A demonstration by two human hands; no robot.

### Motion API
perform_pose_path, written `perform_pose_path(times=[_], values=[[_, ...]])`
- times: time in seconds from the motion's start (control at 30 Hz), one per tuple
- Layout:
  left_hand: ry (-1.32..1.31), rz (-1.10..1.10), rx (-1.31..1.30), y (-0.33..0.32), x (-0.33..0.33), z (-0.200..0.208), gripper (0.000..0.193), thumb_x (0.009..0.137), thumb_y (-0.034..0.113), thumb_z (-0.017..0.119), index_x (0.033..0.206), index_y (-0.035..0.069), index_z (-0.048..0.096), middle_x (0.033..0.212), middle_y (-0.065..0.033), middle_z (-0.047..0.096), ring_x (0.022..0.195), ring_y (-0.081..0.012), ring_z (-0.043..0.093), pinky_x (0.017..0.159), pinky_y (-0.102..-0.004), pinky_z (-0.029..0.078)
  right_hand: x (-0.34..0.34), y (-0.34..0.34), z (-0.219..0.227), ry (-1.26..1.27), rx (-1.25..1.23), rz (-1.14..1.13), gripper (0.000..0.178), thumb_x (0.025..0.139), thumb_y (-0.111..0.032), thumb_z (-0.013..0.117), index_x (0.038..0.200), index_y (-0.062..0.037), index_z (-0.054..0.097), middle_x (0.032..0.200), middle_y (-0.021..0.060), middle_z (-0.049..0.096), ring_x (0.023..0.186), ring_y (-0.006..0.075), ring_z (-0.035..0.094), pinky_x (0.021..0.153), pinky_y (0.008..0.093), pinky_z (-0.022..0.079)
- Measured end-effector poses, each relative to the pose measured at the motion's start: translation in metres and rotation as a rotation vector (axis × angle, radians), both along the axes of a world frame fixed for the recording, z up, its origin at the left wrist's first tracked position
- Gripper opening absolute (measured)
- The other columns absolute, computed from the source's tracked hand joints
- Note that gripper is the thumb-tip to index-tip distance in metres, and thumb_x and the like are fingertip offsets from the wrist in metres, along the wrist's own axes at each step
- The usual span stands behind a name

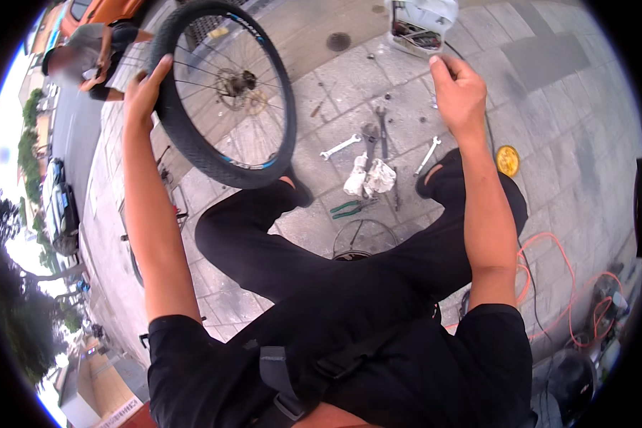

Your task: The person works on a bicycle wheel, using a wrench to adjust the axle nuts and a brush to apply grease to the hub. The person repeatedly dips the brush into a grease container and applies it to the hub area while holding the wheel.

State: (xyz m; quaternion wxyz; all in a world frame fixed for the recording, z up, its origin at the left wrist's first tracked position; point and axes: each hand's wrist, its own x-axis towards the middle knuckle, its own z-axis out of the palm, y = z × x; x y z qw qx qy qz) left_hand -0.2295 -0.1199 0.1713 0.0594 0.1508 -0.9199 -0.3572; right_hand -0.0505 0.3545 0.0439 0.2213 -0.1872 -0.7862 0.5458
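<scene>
My left hand [144, 94] grips the tyre of a bicycle wheel [284, 107] on its left side. The wheel is held up and tilted, with a black knobby tyre, thin spokes and a hub with a disc in its middle. Out in front on the right, my right hand [461, 96] is closed, thumb against the curled fingers; whether something small is pinched there, I cannot make out. Just beyond it stands a white plastic container [422, 44] with tools or small parts inside.
Between my feet lie a spanner [341, 147], another spanner [427, 155], crumpled white rags [369, 177] and green-handled pliers [348, 208]. A yellow tin [508, 161] sits at right, near an orange hose [569, 285]. A seated person [93, 60] is at far left.
</scene>
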Motion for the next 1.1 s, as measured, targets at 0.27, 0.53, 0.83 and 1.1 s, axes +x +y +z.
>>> perform_pose_path(times=[0.27, 0.53, 0.83, 1.1], values=[[0.294, 0.311, 0.008, -0.013, 0.06, -0.075, 0.068, 0.078, 0.046, 0.087, 0.118, -0.005, 0.068, 0.102, -0.011, 0.071, 0.087, -0.0192, 0.065, 0.08, -0.0339, 0.053, -0.016, 0.132, -0.053, -0.536, 0.42, -0.165, 0.036, 0.087, -0.029, 0.065, 0.104, 0.0004, 0.076, 0.098, 0.0234, 0.075, 0.097, 0.0353, 0.072, 0.086, 0.0419, 0.055], [0.224, 0.306, 0.015, -0.03, 0.012, -0.079, 0.084, 0.074, 0.055, 0.087, 0.12, -0.011, 0.065, 0.103, -0.0148, 0.07, 0.086, -0.0229, 0.067, 0.076, -0.0347, 0.055, -0.01, 0.18, -0.215, -1.057, 0.422, -0.236, 0.036, 0.083, -0.023, 0.062, 0.109, -0.0019, 0.076, 0.119, 0.0245, 0.07, 0.114, 0.0388, 0.067, 0.098, 0.0456, 0.053], [0.322, 0.311, -0.041, -0.061, 0.006, -0.083, 0.077, 0.078, 0.048, 0.087, 0.125, -0.009, 0.065, 0.114, -0.0127, 0.07, 0.094, -0.0206, 0.065, 0.083, -0.0348, 0.054, -0.019, 0.169, -0.289, -1.151, 0.221, -0.43, 0.035, 0.085, -0.024, 0.064, 0.113, -0.005, 0.075, 0.122, 0.02, 0.071, 0.117, 0.0367, 0.067, 0.1, 0.0442, 0.053], [0.242, 0.362, -0.059, -0.053, 0.002, -0.074, 0.08, 0.081, 0.05, 0.084, 0.127, -0.012, 0.063, 0.119, -0.0156, 0.068, 0.098, -0.0222, 0.065, 0.087, -0.0346, 0.054, -0.031, 0.178, -0.322, -1.177, 0.194, -0.436, 0.035, 0.086, -0.022, 0.064, 0.113, -0.0026, 0.074, 0.124, 0.0208, 0.07, 0.118, 0.0364, 0.066, 0.099, 0.0448, 0.053]])
